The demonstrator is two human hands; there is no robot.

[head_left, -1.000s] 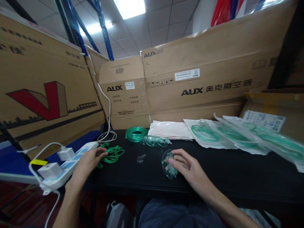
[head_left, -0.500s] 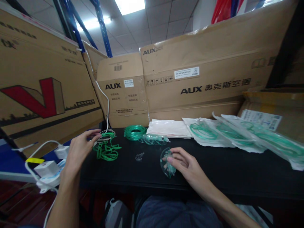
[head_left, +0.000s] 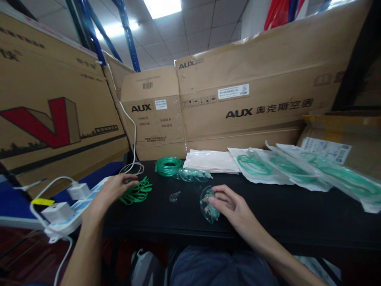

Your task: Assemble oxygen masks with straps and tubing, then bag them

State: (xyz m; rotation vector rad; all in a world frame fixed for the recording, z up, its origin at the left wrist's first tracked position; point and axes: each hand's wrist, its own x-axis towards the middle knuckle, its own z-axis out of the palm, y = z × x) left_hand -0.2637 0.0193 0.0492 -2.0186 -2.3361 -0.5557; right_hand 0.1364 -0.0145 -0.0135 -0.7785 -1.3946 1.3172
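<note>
My left hand (head_left: 110, 191) lies at the left edge of the black table (head_left: 282, 216), its thumb and fingers pinched on a loose pile of green elastic straps (head_left: 139, 192). My right hand (head_left: 230, 205) is near the front edge, its fingers curled around a clear plastic mask (head_left: 207, 205) with green parts inside, held on its edge. A small clear clip (head_left: 174, 196) lies between the two hands.
A green tubing coil (head_left: 168, 164) and more clear masks (head_left: 193, 175) lie behind. A white bag stack (head_left: 212, 161) and several bagged green tube sets (head_left: 300, 167) spread to the right. A white power strip (head_left: 68, 214) with plugs sits left. Cardboard boxes (head_left: 256, 99) wall the back.
My left hand had lifted the green straps up off the table half a second ago; now it has come back down with them. My right hand and the mask have hardly moved.
</note>
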